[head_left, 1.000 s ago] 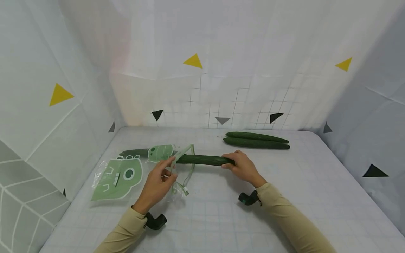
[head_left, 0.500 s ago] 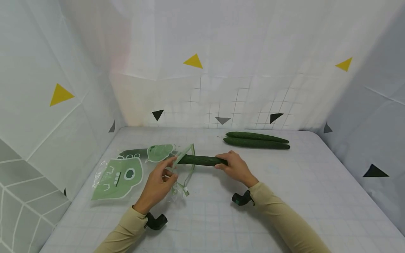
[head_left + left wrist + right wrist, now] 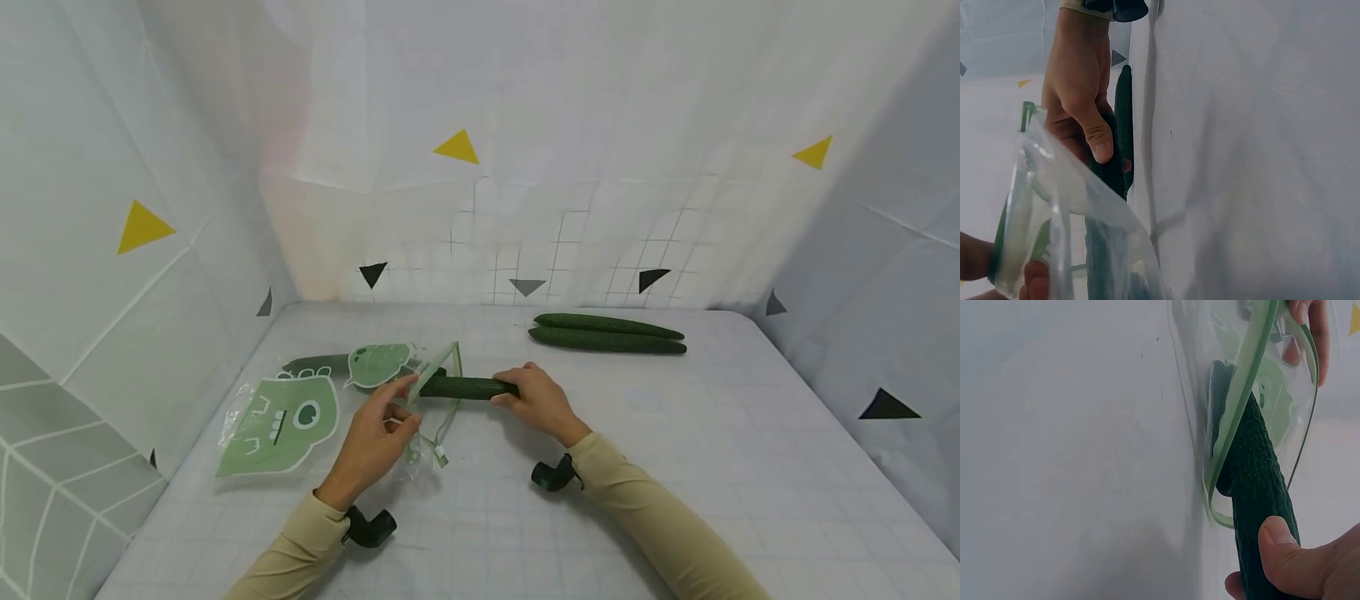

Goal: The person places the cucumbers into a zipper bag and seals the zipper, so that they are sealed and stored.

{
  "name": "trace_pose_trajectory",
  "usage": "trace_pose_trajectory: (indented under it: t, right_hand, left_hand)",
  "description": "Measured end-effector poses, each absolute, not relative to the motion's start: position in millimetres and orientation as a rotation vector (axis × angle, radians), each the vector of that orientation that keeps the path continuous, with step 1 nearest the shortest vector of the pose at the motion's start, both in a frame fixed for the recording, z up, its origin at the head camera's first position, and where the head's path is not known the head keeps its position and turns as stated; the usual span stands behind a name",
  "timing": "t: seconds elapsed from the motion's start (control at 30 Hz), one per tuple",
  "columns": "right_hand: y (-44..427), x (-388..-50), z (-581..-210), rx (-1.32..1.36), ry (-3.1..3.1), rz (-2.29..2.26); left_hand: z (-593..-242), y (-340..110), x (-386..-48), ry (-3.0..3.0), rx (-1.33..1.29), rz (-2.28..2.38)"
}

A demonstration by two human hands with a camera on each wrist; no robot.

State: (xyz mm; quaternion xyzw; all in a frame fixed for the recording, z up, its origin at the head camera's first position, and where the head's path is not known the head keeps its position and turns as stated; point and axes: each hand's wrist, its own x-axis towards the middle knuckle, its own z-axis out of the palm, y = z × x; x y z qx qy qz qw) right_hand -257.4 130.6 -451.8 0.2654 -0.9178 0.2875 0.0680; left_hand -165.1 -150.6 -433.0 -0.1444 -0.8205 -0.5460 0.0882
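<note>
Leftmost lies a green one-eyed print (image 3: 281, 437), then a bag (image 3: 378, 364) containing one cucumber (image 3: 318, 364). The left hand (image 3: 371, 442) pinches its gaping mouth. A second cucumber (image 3: 468, 388) sits partly inside, its outer end gripped by the right hand (image 3: 538, 406). Behind, rightward, lie two more cucumbers (image 3: 607, 340).

Cucumber (image 3: 468, 388) partly inside bag (image 3: 378, 364), cucumber pair (image 3: 609, 340) behind right

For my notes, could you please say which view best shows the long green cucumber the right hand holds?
Right wrist: the cucumber is closest, texture visible. Head shows it smaller; left wrist, partly behind a clear plastic bag.
</note>
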Motion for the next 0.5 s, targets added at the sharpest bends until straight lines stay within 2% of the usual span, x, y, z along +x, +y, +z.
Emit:
trace_pose_trajectory:
  t: [0.5]
  right_hand:
    - [98.8,-260.2,-456.0,0.81,-2.793,0.87]
  left_hand:
    - [-433.0,-149.6,-164.4,-2.45,-0.415,-1.617]
